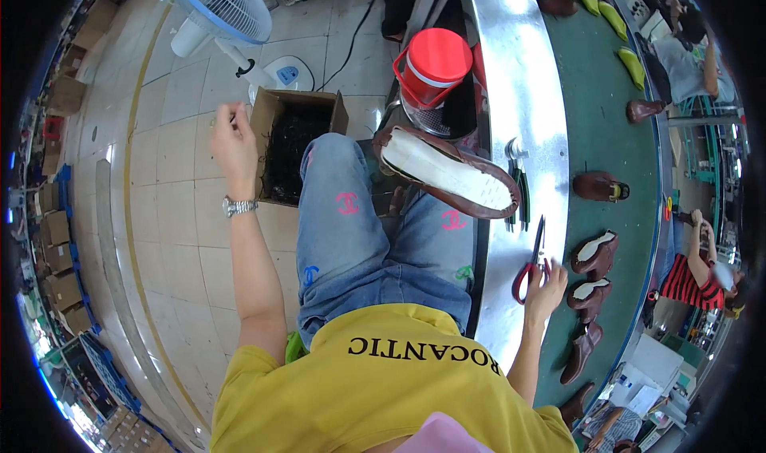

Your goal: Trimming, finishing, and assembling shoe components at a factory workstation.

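A white-and-blue fan [227, 6] stands on the pale tiled floor [179, 197] over there, a black cable [354, 42] curving away near its base. Close by is a red lidded bucket [439, 58] with a white band. Past a yellow line [131, 174], brown cartons [60, 253] sit in a row. Beyond the green belt [602, 138] I see someone in a striped red-and-black shirt [690, 284] and another person in a grey top [685, 70].

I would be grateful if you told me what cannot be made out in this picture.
In the head view:
Whether the left hand pinches anything: its curled fingers hide it.
Whether the right hand grips the scissors: the hand itself covers the contact.
The downward side of the nearest brown shoe: the shoe itself hides it.
The contents of the cardboard box: too dark.
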`<state>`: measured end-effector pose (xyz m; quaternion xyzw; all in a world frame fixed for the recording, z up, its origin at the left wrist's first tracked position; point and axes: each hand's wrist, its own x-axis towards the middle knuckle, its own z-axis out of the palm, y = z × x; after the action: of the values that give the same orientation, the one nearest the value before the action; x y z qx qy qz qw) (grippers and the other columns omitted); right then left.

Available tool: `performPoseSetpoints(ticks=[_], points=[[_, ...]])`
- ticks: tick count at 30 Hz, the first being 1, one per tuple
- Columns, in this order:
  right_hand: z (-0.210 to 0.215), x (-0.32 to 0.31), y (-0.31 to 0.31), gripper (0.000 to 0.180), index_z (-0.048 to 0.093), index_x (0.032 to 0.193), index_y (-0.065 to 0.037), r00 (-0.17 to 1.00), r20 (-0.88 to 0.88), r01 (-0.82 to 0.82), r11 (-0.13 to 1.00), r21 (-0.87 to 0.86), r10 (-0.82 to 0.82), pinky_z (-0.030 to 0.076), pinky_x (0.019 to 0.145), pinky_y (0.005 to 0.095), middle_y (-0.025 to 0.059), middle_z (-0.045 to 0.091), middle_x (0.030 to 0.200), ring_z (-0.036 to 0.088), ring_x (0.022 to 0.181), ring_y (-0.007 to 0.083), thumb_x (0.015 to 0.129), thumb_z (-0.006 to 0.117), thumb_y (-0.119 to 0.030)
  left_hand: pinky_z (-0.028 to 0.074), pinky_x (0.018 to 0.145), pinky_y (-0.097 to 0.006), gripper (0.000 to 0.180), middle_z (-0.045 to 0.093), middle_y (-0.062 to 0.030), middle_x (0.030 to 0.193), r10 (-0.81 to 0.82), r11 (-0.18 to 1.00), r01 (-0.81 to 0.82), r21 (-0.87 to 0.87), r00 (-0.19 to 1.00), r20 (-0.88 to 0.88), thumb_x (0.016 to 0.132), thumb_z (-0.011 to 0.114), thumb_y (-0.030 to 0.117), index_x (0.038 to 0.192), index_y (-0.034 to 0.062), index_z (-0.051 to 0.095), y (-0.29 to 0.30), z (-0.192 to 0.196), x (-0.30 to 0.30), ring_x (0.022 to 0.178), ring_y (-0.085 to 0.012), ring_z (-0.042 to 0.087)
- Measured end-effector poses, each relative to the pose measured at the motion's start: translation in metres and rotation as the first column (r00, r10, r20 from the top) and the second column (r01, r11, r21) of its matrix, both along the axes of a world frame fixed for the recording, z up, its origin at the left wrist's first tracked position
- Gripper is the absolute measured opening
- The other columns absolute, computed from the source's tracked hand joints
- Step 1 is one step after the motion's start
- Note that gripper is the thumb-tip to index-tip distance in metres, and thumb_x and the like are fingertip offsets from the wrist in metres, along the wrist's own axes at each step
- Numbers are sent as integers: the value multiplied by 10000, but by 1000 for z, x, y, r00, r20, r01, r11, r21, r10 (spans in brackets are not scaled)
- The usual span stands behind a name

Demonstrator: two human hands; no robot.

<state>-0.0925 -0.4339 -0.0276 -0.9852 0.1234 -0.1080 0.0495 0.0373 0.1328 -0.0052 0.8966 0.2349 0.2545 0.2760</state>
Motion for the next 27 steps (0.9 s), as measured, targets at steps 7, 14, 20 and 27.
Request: performPoseSetpoints(ticks=[7, 14, 20, 27], points=[[-24, 137, 65, 496, 524, 1292, 27, 952, 99, -305, 937, 173, 291, 418, 960, 440, 252, 555, 1181, 522, 1100, 407, 872, 676, -187, 447, 959, -437, 417, 584, -245, 1230, -172, 958, 176, 228, 984, -35, 934, 579, 260, 1225, -38, 563, -45, -49, 19, 1118, -406, 558], [-45, 157, 62, 483, 513, 1336, -8, 943, -27, -313, 913, 261, 331, 437, 842, 445, 255, 557, 1013, 551, 937, 401, 941, 590, -276, 269, 1102, -551, 343, 623, -127, 1161, -753, 658, 735, 164, 637, 165, 884, 632, 274, 1116, 21, 641, -230, 19, 5, 1234, -302, 490], [43, 133, 88, 316, 596, 1193, -25, 923, -370, 342, 215, 915, 104, 448, 797, 239, 16, 609, 880, 571, 820, 109, 958, 584, -234, 227, 1128, -543, 352, 631, -150, 1130, -695, 719, 687, 108, 707, 127, 829, 708, 312, 1062, 54, 659, -209, 26, -29, 1255, -319, 471], [107, 119, 136, 524, 376, 1423, 12, 743, -364, 221, 308, 925, 562, 440, 826, 286, 65, 630, 874, 555, 849, 132, 939, 558, -79, 477, 825, -361, 362, 649, -146, 971, -447, 804, 332, -494, 884, -134, 875, 671, 368, 1044, 47, 669, -126, 23, -65, 938, -304, 625]])
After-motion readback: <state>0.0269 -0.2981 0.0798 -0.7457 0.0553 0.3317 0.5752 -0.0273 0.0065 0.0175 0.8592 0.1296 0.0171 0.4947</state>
